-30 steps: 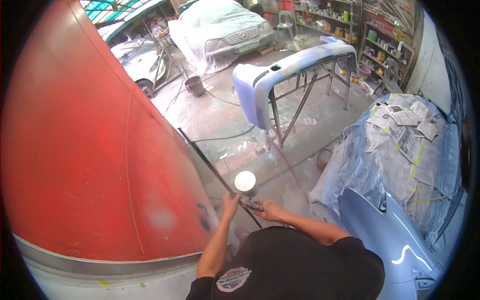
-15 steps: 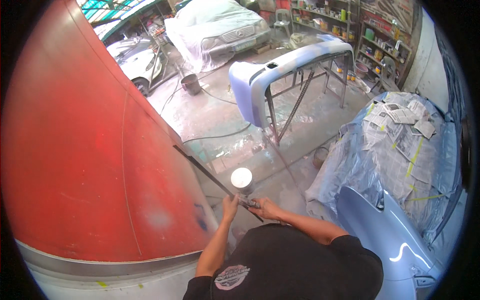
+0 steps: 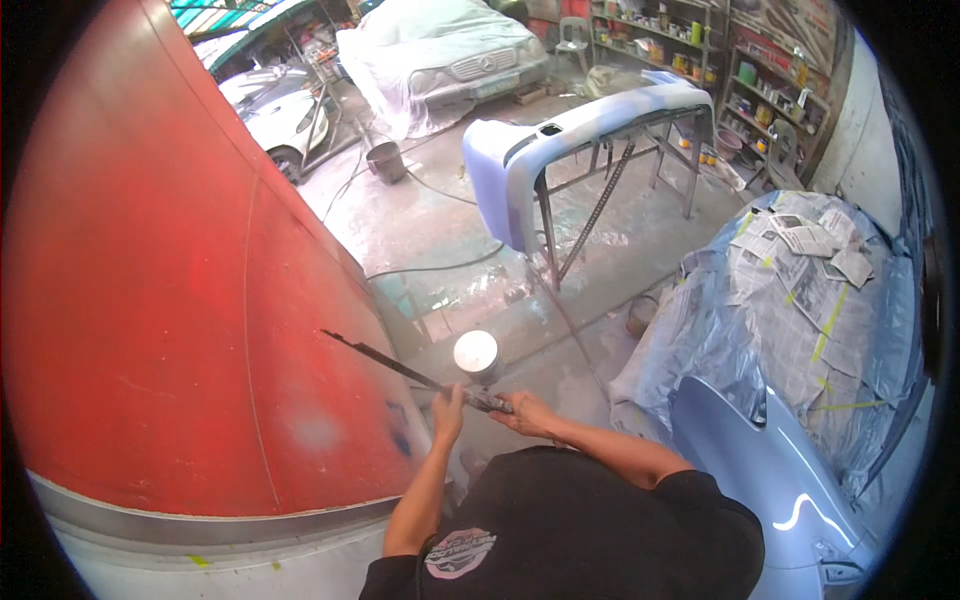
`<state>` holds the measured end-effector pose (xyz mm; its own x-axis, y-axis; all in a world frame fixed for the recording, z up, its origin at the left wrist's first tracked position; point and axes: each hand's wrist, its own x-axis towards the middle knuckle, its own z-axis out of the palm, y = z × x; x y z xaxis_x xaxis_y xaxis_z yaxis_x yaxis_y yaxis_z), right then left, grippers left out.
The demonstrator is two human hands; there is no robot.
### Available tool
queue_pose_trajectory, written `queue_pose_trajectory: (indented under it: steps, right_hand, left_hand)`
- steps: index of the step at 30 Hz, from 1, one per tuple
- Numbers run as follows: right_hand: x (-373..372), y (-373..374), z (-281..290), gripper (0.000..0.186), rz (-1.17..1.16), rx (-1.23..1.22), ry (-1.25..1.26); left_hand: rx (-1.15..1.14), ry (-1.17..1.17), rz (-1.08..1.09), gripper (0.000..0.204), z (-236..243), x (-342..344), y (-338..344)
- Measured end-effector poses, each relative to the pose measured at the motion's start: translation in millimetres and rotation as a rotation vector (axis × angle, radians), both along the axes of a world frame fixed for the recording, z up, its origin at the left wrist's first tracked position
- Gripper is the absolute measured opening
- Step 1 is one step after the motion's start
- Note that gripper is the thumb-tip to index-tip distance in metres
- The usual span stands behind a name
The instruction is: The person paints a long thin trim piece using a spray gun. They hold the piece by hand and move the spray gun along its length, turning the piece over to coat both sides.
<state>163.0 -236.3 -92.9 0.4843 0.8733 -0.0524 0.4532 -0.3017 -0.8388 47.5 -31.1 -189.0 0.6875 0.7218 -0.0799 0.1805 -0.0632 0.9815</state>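
Note:
Between my two hands is a long, thin dark strip [image 3: 385, 362], slanting up and left toward the red panel. My left hand [image 3: 448, 412] is closed around it partway along. My right hand [image 3: 526, 414] grips its near end, where a wider, greyish, speckled part [image 3: 483, 400] shows; whether this belongs to the strip or is a separate piece, I cannot tell. Just beyond my hands stands a bucket with a white round top [image 3: 476, 352].
A large red vehicle panel [image 3: 150, 300] fills the left. Ahead, a pale blue bumper [image 3: 590, 122] rests on a metal stand. On the right are a newspaper-masked car [image 3: 800, 290] and a glossy blue body panel [image 3: 760, 460]. A hose [image 3: 440, 268] and a dark bucket [image 3: 385, 162] lie farther off.
The strip's far end has swung left and down, toward the red panel, so the strip lies flatter. My left hand has shifted slightly left; both hands keep their hold.

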Motion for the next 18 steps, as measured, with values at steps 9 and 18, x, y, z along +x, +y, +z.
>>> queue_pose_trajectory:
  steps: [9, 18]
  right_hand:
    - [0, 10, 4, 0.045, 0.012, 0.023, 0.078]
    - [0, 11, 10, 0.045, 0.052, 0.098, 0.008]
  left_hand:
    - [0.164, 0.027, 0.045, 0.025, 1, -6, -1]
    - [0.146, 0.026, 0.11, 0.028, -3, -6, 7]
